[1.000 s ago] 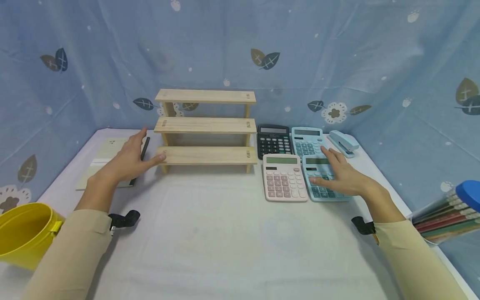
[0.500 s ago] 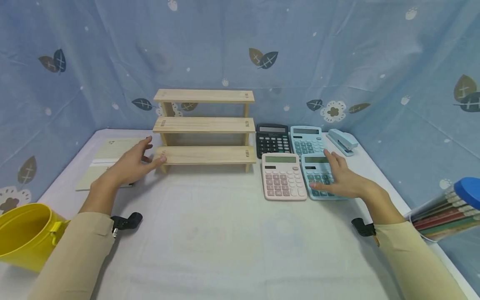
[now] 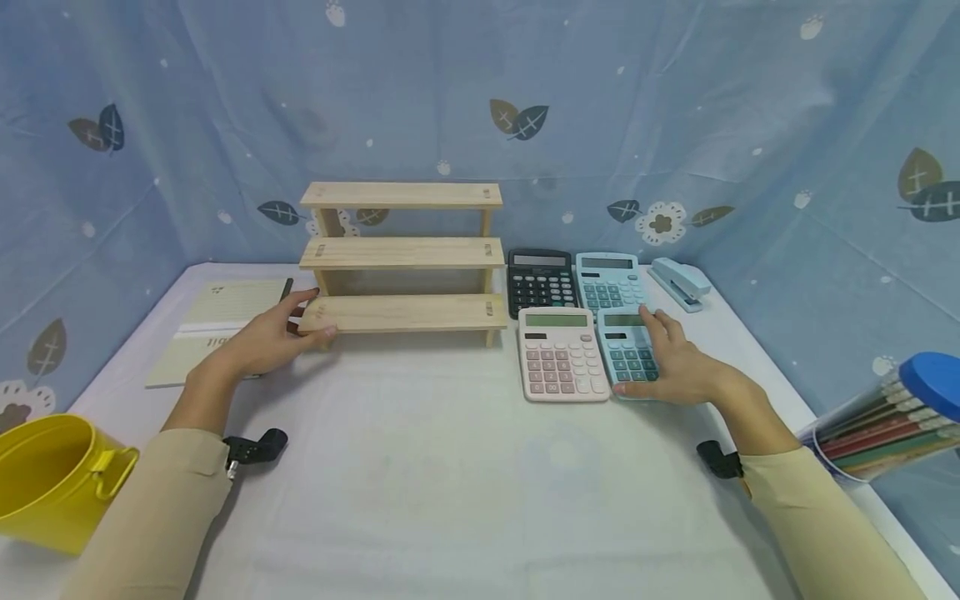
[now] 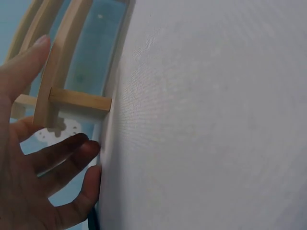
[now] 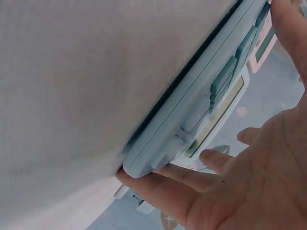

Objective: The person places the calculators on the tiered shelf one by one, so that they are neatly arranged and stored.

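At the left end of the wooden three-tier shelf (image 3: 412, 312), my left hand (image 3: 262, 340) holds the lowest board, thumb in front and index finger at its end. The left wrist view shows that thumb on the board (image 4: 60, 62) and the other fingers spread below it. My right hand (image 3: 686, 371) spans the front blue calculator (image 3: 632, 357), thumb at its near edge and fingers along its right side. In the right wrist view a fingertip meets the corner of this calculator (image 5: 192, 98), which lies on the cloth.
A pink calculator (image 3: 564, 358), a black one (image 3: 540, 283) and another blue one (image 3: 609, 282) adjoin it. A stapler (image 3: 678, 283) stands behind right. An open notebook (image 3: 202, 329) and yellow bucket (image 3: 52, 475) are left; a pencil tub (image 3: 885, 429) is right.
My left hand has lowered and closed its fingers around the end of the lowest board. My right hand has shifted slightly nearer and closed in on the front blue calculator's edges.
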